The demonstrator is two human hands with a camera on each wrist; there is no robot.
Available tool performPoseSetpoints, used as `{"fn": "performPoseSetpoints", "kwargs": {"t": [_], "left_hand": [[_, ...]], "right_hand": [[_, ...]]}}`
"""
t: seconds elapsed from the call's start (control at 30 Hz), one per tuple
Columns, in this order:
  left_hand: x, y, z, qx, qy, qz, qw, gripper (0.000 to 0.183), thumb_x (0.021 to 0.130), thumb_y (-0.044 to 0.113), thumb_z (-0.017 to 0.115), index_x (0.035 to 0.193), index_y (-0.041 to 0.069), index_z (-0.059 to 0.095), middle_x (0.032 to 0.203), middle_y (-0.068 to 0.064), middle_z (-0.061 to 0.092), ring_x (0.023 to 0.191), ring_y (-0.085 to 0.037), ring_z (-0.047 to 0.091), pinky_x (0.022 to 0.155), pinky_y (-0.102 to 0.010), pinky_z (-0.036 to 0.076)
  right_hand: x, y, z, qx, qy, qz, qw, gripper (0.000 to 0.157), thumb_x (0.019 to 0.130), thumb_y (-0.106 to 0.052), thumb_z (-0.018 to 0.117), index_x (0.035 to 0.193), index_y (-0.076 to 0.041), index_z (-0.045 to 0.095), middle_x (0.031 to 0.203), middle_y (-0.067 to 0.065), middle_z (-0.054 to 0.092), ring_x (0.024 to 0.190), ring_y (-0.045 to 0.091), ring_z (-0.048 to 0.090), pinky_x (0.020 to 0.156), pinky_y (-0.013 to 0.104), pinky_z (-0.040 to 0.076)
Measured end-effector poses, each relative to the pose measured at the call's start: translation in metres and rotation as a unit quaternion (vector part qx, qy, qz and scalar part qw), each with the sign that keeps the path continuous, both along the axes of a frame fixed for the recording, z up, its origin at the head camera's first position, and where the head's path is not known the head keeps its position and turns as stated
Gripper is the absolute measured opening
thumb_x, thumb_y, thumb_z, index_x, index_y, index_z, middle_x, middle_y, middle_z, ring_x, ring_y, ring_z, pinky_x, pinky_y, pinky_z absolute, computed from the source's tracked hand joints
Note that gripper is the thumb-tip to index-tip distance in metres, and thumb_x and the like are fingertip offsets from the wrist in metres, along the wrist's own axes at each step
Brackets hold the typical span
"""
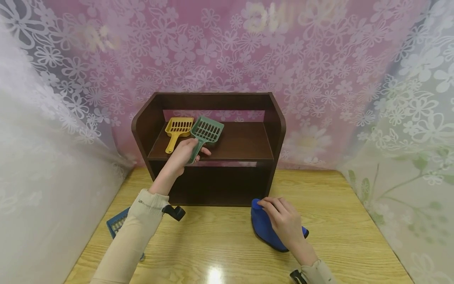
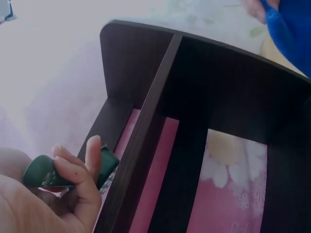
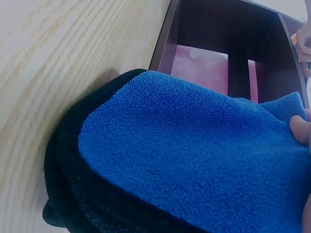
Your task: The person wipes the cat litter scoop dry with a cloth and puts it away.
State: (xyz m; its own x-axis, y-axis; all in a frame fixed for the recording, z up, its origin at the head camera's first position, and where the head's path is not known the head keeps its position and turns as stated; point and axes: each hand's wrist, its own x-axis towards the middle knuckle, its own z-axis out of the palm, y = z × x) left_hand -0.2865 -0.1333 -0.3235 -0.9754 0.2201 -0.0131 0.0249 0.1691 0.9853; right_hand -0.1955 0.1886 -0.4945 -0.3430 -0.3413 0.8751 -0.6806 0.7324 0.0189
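Head view: a green plastic scoop [image 1: 202, 140], slotted and square-headed, is just off the centre towards nine o'clock, over the upper board of a dark brown wooden shelf [image 1: 244, 138]. The left hand [image 1: 181, 154] is clamped round its handle, thumb laid along it. A yellow scoop [image 1: 174, 136] of similar shape rests on that board at the green one's nine o'clock; their edges overlap in sight, though I cannot tell whether they touch. At five o'clock, the right hand [image 1: 285, 221] pinches a corner of a blue cloth [image 1: 264, 225] on the smooth, pale, wood-grained table [image 1: 213, 232]. A blue scoop [image 1: 118, 215] lies at eight o'clock, partly hidden by the left sleeve [image 1: 133, 225]. Flowered sheeting [image 1: 227, 47] hangs at twelve o'clock.

Left wrist view adds the handle's rounded end with a pale mark, poking out between curled fingers at eight o'clock, and a printed daisy [image 2: 223, 145] behind the shelf's lower gap. The scoop's head is mostly hidden there.

Right wrist view alone brings out the cloth's fluffy, towel-like pile and the full thickness of its soft black border [image 3: 68, 145], folded in layers at eight o'clock. A thumb [image 3: 302, 130] presses the cloth at three o'clock.
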Motion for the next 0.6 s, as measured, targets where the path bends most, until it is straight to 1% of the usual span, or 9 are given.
{"fn": "performPoseSetpoints", "kwargs": {"t": [0.1,0.17,0.27,0.33,0.4,0.53,0.6], "left_hand": [[-0.009,0.005,0.002,0.010,-0.016,0.000,0.9998,0.046,0.113,0.025,0.027,0.144,-0.004,0.046,0.098,-0.005,0.068,0.058,-0.005,0.047,0.056,-0.016,0.041],[-0.014,0.009,0.003,0.019,-0.030,0.005,0.9994,0.046,0.113,0.024,0.027,0.144,-0.004,0.046,0.099,-0.005,0.067,0.059,-0.005,0.048,0.057,-0.016,0.044],[-0.019,0.014,0.006,0.018,-0.042,0.014,0.9988,0.046,0.112,0.022,0.028,0.143,-0.005,0.048,0.101,-0.006,0.068,0.062,-0.007,0.049,0.061,-0.017,0.047],[-0.022,0.016,0.008,0.011,-0.048,0.023,0.9985,0.045,0.112,0.022,0.028,0.144,-0.005,0.047,0.105,-0.008,0.067,0.064,-0.008,0.050,0.063,-0.018,0.048],[-0.025,0.018,0.009,-0.001,-0.052,0.030,0.9982,0.047,0.112,0.021,0.029,0.148,-0.006,0.041,0.108,-0.011,0.062,0.066,-0.008,0.052,0.064,-0.017,0.049],[-0.030,0.021,0.010,-0.017,-0.061,0.041,0.9971,0.051,0.112,0.027,0.033,0.154,-0.003,0.032,0.106,-0.009,0.050,0.068,-0.008,0.054,0.064,-0.016,0.051],[-0.033,0.022,0.010,-0.027,-0.062,0.038,0.9969,0.051,0.112,0.028,0.036,0.152,-0.004,0.036,0.108,-0.010,0.050,0.068,-0.008,0.055,0.064,-0.016,0.051]], "right_hand": [[0.000,0.000,0.000,-0.001,0.001,0.001,1.000,0.027,0.107,-0.024,0.052,0.107,-0.015,0.077,0.100,0.003,0.072,0.078,0.020,0.064,0.062,0.034,0.053],[0.001,0.000,0.000,-0.002,0.000,0.001,1.000,0.027,0.108,-0.024,0.052,0.107,-0.015,0.077,0.100,0.003,0.072,0.078,0.020,0.064,0.062,0.034,0.053],[0.003,0.000,0.000,-0.004,-0.003,-0.001,1.000,0.027,0.108,-0.024,0.051,0.107,-0.014,0.077,0.100,0.002,0.072,0.078,0.020,0.064,0.062,0.034,0.053],[0.004,0.001,0.000,-0.005,-0.007,0.000,1.000,0.027,0.108,-0.024,0.051,0.107,-0.014,0.076,0.100,0.002,0.072,0.078,0.019,0.064,0.062,0.033,0.053],[0.004,0.001,0.000,-0.007,-0.010,0.001,1.000,0.027,0.108,-0.024,0.051,0.107,-0.014,0.076,0.100,0.002,0.072,0.077,0.019,0.063,0.062,0.033,0.053],[0.006,0.002,0.000,-0.012,-0.010,0.005,1.000,0.026,0.108,-0.023,0.052,0.106,-0.014,0.076,0.099,0.002,0.072,0.077,0.019,0.063,0.061,0.032,0.053],[0.006,0.002,-0.001,-0.013,-0.008,0.005,1.000,0.026,0.107,-0.023,0.053,0.106,-0.014,0.077,0.099,0.002,0.072,0.077,0.019,0.063,0.061,0.032,0.052]]}}
